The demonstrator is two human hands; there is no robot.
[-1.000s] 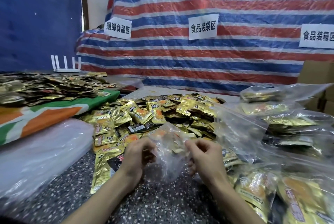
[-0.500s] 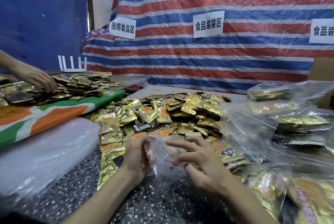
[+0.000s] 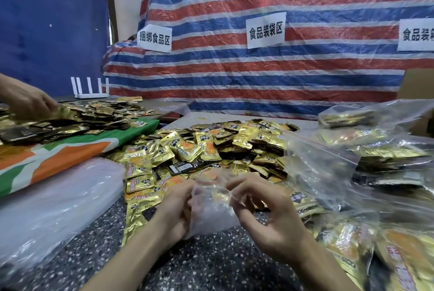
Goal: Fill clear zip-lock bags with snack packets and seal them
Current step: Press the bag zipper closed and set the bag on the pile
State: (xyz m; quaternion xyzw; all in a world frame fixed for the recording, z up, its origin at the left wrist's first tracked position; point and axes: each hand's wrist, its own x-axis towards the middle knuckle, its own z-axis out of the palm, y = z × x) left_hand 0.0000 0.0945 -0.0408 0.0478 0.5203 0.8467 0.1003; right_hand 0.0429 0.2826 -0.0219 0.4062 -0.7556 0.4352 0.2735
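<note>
Bagging at lower centre of the frame: left hand (image 3: 175, 210) and right hand (image 3: 270, 222) pinch the mouth of a clear zip-lock bag (image 3: 211, 213), the right no longer splayed, apparently parting it for snack packets (image 3: 211, 147) heaped just beyond.

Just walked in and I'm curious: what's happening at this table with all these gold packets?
A person is packing snacks. Their left hand and right hand both pinch the top of a clear zip-lock bag, seemingly opening it; whether anything is inside is unclear. A heap of gold snack packets lies just beyond on the speckled table, and filled bags are stacked to the right.
</note>
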